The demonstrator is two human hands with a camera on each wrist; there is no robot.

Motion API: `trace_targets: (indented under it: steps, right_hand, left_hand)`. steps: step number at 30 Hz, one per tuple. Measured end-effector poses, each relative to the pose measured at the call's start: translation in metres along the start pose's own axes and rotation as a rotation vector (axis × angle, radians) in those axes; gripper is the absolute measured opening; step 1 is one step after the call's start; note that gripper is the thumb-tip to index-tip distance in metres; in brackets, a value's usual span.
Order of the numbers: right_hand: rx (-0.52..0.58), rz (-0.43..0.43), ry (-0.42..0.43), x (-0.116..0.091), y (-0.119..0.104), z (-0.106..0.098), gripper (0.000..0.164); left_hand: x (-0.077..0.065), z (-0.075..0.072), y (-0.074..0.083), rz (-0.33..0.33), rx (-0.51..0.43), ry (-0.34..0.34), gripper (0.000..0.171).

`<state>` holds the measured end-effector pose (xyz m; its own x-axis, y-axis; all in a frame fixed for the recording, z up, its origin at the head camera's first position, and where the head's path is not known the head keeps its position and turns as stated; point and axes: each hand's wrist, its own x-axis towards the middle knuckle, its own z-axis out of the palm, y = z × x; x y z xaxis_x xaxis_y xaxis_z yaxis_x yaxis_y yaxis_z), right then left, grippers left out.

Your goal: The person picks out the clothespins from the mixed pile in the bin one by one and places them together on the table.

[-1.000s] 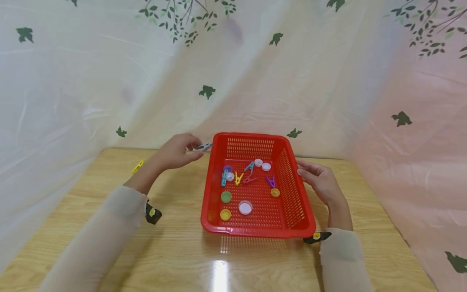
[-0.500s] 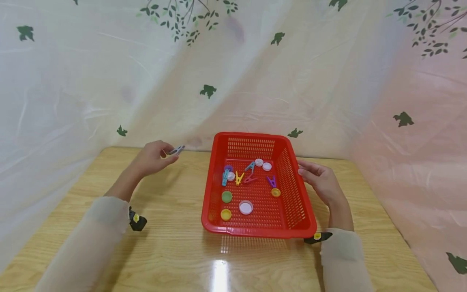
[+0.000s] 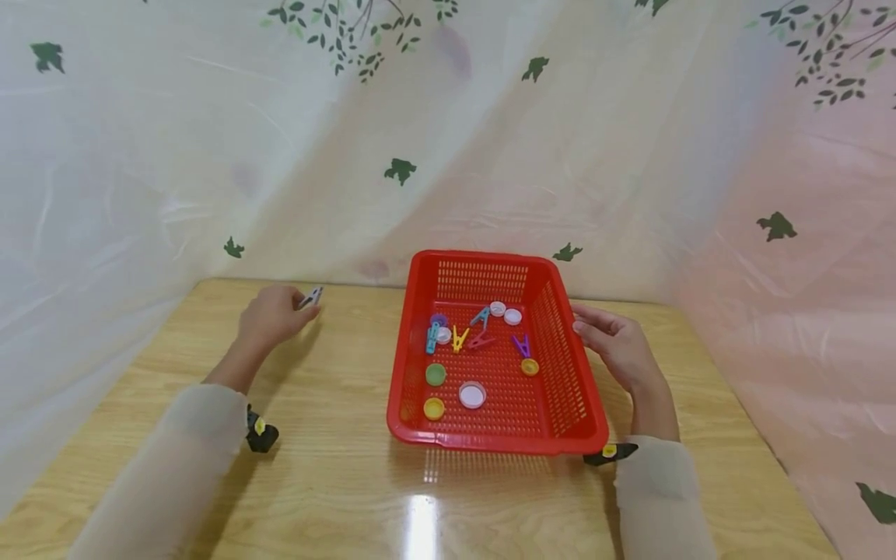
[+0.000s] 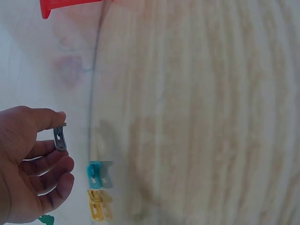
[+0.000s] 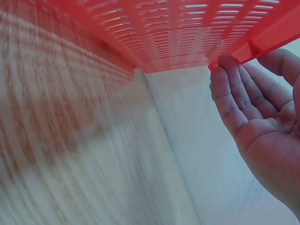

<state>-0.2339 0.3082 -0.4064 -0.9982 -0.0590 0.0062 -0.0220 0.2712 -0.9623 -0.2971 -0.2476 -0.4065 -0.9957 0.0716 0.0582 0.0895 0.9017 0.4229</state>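
Note:
My left hand is over the back left of the table, pinching a grey clothespin between thumb and fingertips. In the left wrist view, a teal clothespin and a yellow clothespin lie on the table near that hand; the hand covers them in the head view. At the right side of a red slotted basket, my right hand holds the rim, with the fingers beneath it and the thumb against its edge. Inside are a purple clothespin, a yellow clothespin and other coloured clothespins.
Several round caps also lie in the basket, among them a green cap and a white cap. The wooden table ends at the back against a leaf-patterned white sheet.
My left hand has moved left, away from the basket, then lower toward the table, still pinching the grey clothespin. The right hand stays at the basket's rim.

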Motion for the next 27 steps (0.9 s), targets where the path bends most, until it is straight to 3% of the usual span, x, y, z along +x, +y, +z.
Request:
trace_targets:
  steps: [6,12,27]
  right_hand:
    - [0.010,-0.003,-0.008,0.002,-0.002,0.001,0.055]
    - [0.001,0.001,0.002,0.002,0.000,0.001,0.055]
    - [0.016,-0.010,0.001,0.002,0.001,0.000,0.057]
  left_hand:
    - [-0.001,0.012,-0.005,-0.066,-0.020,-0.018,0.049]
    - [-0.005,0.020,-0.006,-0.100,-0.031,0.009,0.049]
    - [-0.009,0.027,-0.002,-0.138,-0.062,0.025,0.052]
